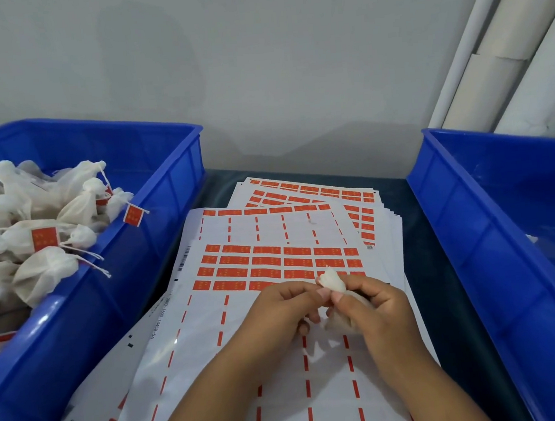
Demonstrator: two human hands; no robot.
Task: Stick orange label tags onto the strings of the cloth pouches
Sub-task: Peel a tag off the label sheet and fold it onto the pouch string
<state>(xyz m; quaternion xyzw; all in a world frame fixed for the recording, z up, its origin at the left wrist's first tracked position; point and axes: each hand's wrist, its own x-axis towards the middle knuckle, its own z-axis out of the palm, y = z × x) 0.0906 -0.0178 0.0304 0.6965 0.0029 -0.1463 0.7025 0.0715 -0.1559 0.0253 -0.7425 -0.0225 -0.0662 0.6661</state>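
Two blue bins point(172, 172) flank label sheets point(273, 254) against a grey wall point(256, 61).

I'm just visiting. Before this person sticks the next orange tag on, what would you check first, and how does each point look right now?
1. Pouch in hand: ok. Both the left hand and the right hand pinch a small cloth pouch.
2. Pouch string free to tag: cannot tell, fingers cover it.
3. Tag already peeled and ready: cannot tell, none shows in the fingers.
4. Orange tags left on the top label sheet: ok, several rows remain above the hands.
5. Room for finished pouches in the left bin: ok, tagged pouches fill only part of it.
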